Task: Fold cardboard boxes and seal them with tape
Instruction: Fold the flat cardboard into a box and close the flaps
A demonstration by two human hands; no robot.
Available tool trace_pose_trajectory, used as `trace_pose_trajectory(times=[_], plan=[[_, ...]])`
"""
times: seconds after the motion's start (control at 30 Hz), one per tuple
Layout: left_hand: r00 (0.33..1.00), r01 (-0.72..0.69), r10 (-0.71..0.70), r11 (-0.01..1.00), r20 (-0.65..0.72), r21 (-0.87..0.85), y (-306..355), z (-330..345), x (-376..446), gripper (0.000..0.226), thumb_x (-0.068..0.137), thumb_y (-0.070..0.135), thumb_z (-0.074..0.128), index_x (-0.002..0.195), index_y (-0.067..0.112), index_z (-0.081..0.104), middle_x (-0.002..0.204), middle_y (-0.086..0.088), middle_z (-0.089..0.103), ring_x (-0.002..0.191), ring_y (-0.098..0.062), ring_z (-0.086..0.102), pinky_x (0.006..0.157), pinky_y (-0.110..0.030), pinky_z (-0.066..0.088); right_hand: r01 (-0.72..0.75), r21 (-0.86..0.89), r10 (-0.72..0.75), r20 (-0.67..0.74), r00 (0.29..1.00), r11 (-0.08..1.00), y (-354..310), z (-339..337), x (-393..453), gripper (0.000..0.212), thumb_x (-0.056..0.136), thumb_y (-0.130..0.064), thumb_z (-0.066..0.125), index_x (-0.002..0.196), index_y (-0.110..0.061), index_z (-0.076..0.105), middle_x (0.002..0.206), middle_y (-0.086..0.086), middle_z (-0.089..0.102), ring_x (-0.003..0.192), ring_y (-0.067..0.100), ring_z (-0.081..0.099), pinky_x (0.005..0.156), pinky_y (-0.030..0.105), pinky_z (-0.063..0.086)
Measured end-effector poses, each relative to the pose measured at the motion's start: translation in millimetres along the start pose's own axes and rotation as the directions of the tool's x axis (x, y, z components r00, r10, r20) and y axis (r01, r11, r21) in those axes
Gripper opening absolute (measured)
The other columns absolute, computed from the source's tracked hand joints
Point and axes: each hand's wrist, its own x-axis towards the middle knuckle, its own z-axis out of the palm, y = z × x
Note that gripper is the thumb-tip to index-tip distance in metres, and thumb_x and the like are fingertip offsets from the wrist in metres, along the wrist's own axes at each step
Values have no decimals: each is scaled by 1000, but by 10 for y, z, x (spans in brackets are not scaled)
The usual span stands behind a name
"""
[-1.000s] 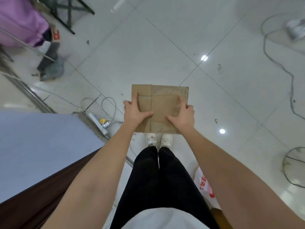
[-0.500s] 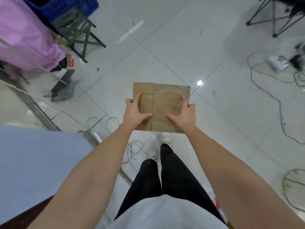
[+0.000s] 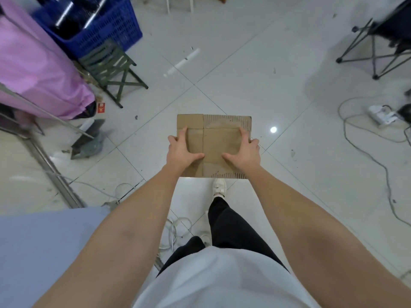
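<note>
Head view: a flattened cardboard box [image 3: 214,143] is held in the air above the tiled floor [image 3: 278,70]; the left hand [image 3: 181,152] grips its left edge, thumb across the face; the right hand [image 3: 244,152] grips its right edge likewise; a blue crate [image 3: 100,25] stands far left.

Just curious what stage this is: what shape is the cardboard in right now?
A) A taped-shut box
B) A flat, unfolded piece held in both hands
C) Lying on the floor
B: the cardboard is flat, gripped by the left hand and right hand above the floor.
</note>
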Motion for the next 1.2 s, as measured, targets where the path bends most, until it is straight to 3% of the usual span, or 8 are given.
trace_pose_trajectory(times=[0.57,0.9,1.2], plan=[[994,107,-108,994,-35,-19,711,-574,1995,103,68,38,81,147,29,15,127,-11,28,114,-33,48,97,-46,44,33,-92,-23,114,993,995,-1148,-471,2130,94,75,-34,75,147,-30,15,129,16,34,116,31,40,84,40,45],[1000,-10,11,989,-7,148,1196,-1670,3739,101,68,41,81,146,25,19,132,-13,28,115,-34,47,93,-43,43,-50,21,48,115,992,999,-2335,-613,3490,90,78,-29,72,147,-29,14,128,16,34,114,36,47,93,47,48],[998,-68,70,963,4,259,1821,-2122,4701,102,67,45,81,145,27,19,128,-13,29,109,-34,50,89,-43,46,-184,89,180,55,982,979,-3024,-1013,4385,84,79,-26,68,146,-29,17,130,14,32,118,34,42,92,42,45]])
